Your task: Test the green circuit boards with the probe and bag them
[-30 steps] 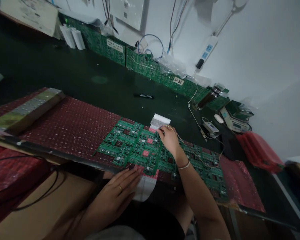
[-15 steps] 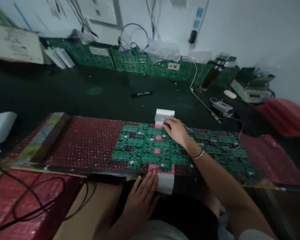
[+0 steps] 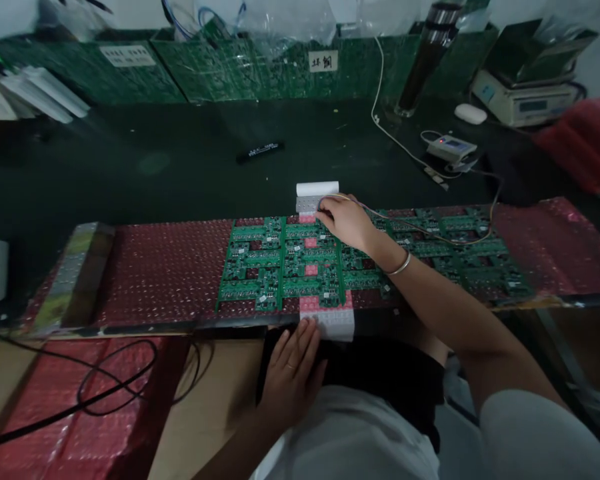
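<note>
Circuit board [image 3: 305, 256] under right hand [image 3: 347, 221], beyond left hand [image 3: 294, 365].

The right arm [image 3: 460, 313] slants in from the lower right, with the wrist [image 3: 397, 257] nearly in line; the right hand [image 3: 347, 223] is back up, thumb and fingers bent together in a pinch. Nearer the body, the left forearm [image 3: 245, 430] leads up to the left hand [image 3: 293, 367], back up, its fingers stretched forward, thumb angled away
</note>
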The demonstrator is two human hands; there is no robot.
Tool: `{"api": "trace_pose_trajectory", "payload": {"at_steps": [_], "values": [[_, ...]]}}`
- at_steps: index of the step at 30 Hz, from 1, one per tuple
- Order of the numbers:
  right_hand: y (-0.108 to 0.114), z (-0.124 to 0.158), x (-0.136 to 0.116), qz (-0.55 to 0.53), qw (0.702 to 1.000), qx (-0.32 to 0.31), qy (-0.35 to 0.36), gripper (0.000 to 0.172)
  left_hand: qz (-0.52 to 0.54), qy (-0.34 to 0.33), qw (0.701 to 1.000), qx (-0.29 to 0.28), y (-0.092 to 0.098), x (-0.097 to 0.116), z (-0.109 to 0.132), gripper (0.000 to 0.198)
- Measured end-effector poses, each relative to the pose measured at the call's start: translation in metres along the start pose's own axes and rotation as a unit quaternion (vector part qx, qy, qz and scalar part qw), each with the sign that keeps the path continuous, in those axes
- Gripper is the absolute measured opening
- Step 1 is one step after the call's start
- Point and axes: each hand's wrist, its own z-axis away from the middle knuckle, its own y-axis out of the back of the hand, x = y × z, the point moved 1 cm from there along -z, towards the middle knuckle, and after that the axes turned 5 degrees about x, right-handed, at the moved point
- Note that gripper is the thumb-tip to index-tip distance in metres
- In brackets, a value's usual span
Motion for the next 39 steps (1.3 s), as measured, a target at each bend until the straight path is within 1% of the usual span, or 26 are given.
{"api": "trace_pose_trajectory", "payload": {"at_steps": [3,5,8,11,15,19,22,24,26,27,29,31,33,35,36,37,39], "values": [[0.000,0.000,0.001,-0.009,1.000,0.000,0.003,0.012,0.034,0.034,0.998,0.029,0.005,-0.015,-0.004,0.061],[0.000,0.000,0.001,-0.009,1.000,-0.003,0.003,0.013,0.047,0.050,0.997,0.039,0.007,-0.026,-0.011,0.051],[0.000,0.001,0.000,-0.001,1.000,-0.004,0.000,0.014,0.068,0.047,0.994,0.068,0.006,-0.038,-0.022,0.033],[0.000,0.001,-0.001,0.010,1.000,-0.006,-0.003,0.013,0.089,0.033,0.990,0.099,0.005,-0.042,-0.029,0.024],[-0.001,0.001,0.000,0.016,1.000,-0.007,0.004,0.014,0.106,0.022,0.987,0.121,0.004,-0.043,-0.032,0.022],[-0.004,0.002,0.002,0.013,1.000,0.000,0.004,0.015,0.100,0.006,0.987,0.122,0.005,-0.041,-0.029,0.019],[-0.005,0.002,0.003,0.008,1.000,0.009,0.004,0.014,0.116,0.029,0.988,0.100,0.016,-0.040,-0.031,0.016],[-0.005,0.002,0.004,-0.002,1.000,0.018,0.010,0.015,0.139,0.068,0.984,0.085,0.028,-0.043,-0.042,0.015],[-0.003,0.002,0.005,-0.021,0.999,0.037,0.017,0.016,0.165,0.116,0.977,0.073,0.036,-0.050,-0.065,0.012],[-0.002,0.001,0.005,-0.035,0.998,0.051,0.018,0.016,0.181,0.138,0.972,0.064,0.036,-0.053,-0.080,0.010],[-0.001,0.000,0.006,-0.069,0.994,0.080,0.011,0.017,0.222,0.160,0.961,0.031,0.027,-0.063,-0.114,0.007],[-0.001,-0.001,0.007,-0.105,0.990,0.093,-0.011,0.018,0.259,0.148,0.955,-0.005,0.006,-0.073,-0.147,0.008],[-0.002,-0.001,0.008,-0.134,0.986,0.094,-0.034,0.019,0.253,0.147,0.955,-0.041,-0.019,-0.084,-0.175,0.011],[-0.004,0.000,0.008,-0.153,0.982,0.097,-0.047,0.020,0.231,0.156,0.958,-0.065,-0.039,-0.094,-0.193,0.013],[-0.005,0.000,0.009,-0.161,0.981,0.100,-0.050,0.021,0.222,0.158,0.959,-0.076,-0.045,-0.097,-0.198,0.013],[-0.006,0.001,0.009,-0.166,0.979,0.103,-0.051,0.021,0.218,0.156,0.960,-0.085,-0.049,-0.099,-0.201,0.013],[-0.007,0.001,0.010,-0.174,0.978,0.104,-0.051,0.022,0.217,0.147,0.960,-0.099,-0.049,-0.102,-0.204,0.013]]}}
